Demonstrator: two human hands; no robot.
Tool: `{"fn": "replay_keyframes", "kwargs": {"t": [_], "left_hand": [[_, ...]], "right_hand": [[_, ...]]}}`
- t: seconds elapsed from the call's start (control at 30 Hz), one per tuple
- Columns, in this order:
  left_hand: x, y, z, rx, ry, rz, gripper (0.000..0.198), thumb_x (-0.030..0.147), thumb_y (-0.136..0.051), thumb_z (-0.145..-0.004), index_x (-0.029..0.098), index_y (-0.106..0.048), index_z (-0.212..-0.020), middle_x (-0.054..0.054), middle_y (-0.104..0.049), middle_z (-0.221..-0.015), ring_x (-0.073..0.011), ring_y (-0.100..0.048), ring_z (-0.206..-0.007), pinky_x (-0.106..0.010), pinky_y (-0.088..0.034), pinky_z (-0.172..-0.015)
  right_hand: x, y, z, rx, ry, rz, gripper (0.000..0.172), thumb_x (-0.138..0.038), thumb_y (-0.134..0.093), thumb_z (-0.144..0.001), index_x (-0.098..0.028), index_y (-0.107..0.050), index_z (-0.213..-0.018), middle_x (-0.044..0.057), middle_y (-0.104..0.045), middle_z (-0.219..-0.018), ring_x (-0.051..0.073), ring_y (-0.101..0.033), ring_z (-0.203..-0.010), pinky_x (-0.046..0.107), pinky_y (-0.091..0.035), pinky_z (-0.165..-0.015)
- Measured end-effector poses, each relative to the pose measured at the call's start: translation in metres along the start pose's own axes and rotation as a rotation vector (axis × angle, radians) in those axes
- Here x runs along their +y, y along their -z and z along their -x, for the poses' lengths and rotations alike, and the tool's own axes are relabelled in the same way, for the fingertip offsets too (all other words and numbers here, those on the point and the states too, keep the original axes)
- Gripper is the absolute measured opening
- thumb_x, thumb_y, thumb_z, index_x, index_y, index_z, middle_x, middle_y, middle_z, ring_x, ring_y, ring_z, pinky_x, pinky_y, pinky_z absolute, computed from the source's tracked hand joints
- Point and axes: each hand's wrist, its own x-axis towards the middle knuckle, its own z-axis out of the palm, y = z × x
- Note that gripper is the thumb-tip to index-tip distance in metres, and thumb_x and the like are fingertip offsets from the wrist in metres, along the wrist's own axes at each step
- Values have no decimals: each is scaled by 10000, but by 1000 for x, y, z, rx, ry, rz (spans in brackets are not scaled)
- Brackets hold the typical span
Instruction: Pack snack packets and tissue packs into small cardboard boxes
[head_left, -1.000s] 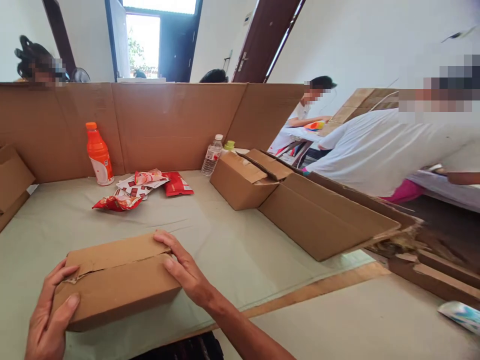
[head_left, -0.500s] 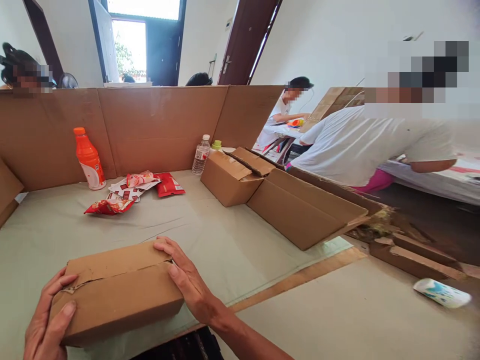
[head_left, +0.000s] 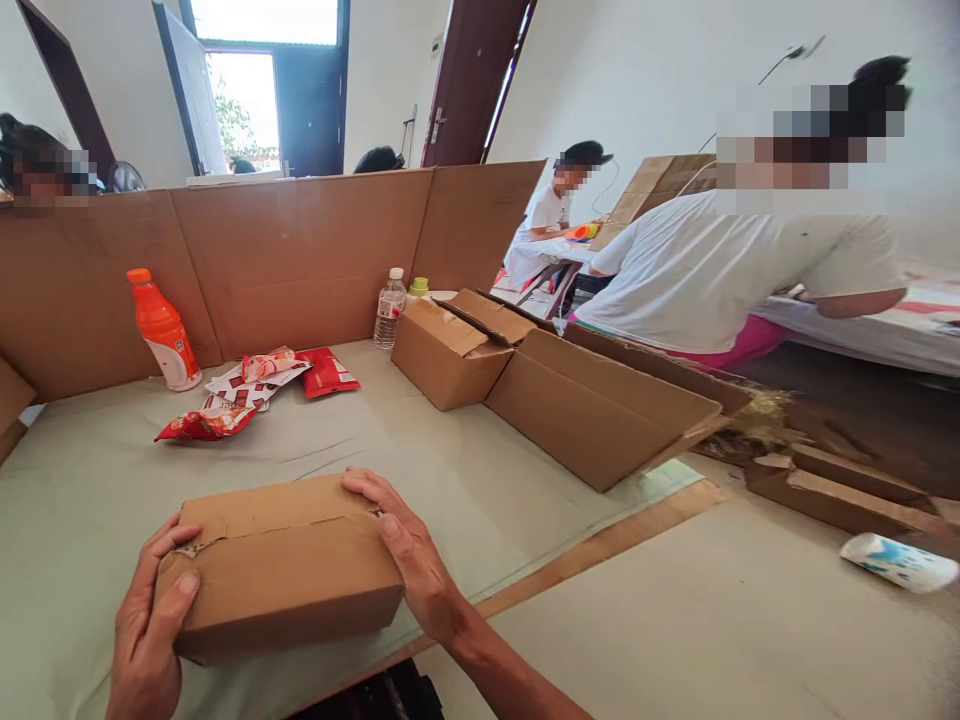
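A closed brown cardboard box (head_left: 281, 565) with a torn top seam lies on the pale green table cover (head_left: 465, 490) near the front edge. My left hand (head_left: 150, 625) grips its left end, thumb on the front face and fingers on top. My right hand (head_left: 409, 550) clasps the right end, fingers curled over the top corner. Both hands hold the box between them.
Red snack packets (head_left: 255, 385) and an orange drink bottle (head_left: 161, 330) lie at the back left, a water bottle (head_left: 388, 310) by the cardboard wall (head_left: 300, 250). Two more boxes (head_left: 555, 390) sit to the right. A person in white (head_left: 720, 280) bends nearby; a wrapped roll (head_left: 896, 562) lies far right.
The view has swung left, so the box and both hands sit a little further right in the picture. The grip on the box is unchanged.
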Motion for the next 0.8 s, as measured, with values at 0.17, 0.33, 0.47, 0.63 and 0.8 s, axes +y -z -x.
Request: {"fn": "replay_keyframes", "kwargs": {"t": [0.17,0.33,0.47,0.63,0.8], "left_hand": [[20,-35,-22,-82,57,92,486,584,-583,-849,234,-680,-1173,-89,-584,-1432,-369,-513,-1333,-489,-357,-1150],[35,-61,-41,-127,49,139,510,618,-599,-812,224,-685,-1125,-85,-620,-1377,-360,-533,-1305,-467,-358,-1139],[33,-70,-50,-143,29,176,525,621,-599,-809,209,-683,-1123,-97,-629,-1379,-358,-539,-1304,-447,-369,-1120],[29,-70,-51,-134,20,175,544,631,-599,-810,206,-692,-1136,-95,-639,-1371,-350,-559,-1282,-423,-417,-1073],[35,-72,-49,-130,20,166,527,612,-585,-837,195,-705,-1135,-91,-702,-1237,-326,-628,-1174,-384,-487,-960]], "right_hand": [[8,22,2,103,-26,54,541,-591,-327,-1032,-283,-629,-1360,63,-572,-1496,292,-395,-1483,517,-332,-1220],[12,43,5,119,-1,87,607,-664,-351,-999,-279,-602,-1395,96,-529,-1530,318,-372,-1497,521,-323,-1215],[14,56,11,9,28,119,833,-831,-442,-871,-256,-543,-1465,143,-394,-1623,373,-312,-1523,525,-326,-1206],[21,67,19,-80,68,125,985,-910,-498,-767,-271,-485,-1517,162,-270,-1680,411,-221,-1549,584,-289,-1206],[22,74,23,-125,75,173,1080,-912,-598,-679,-280,-450,-1543,176,-215,-1696,421,-204,-1551,604,-265,-1210]]}}
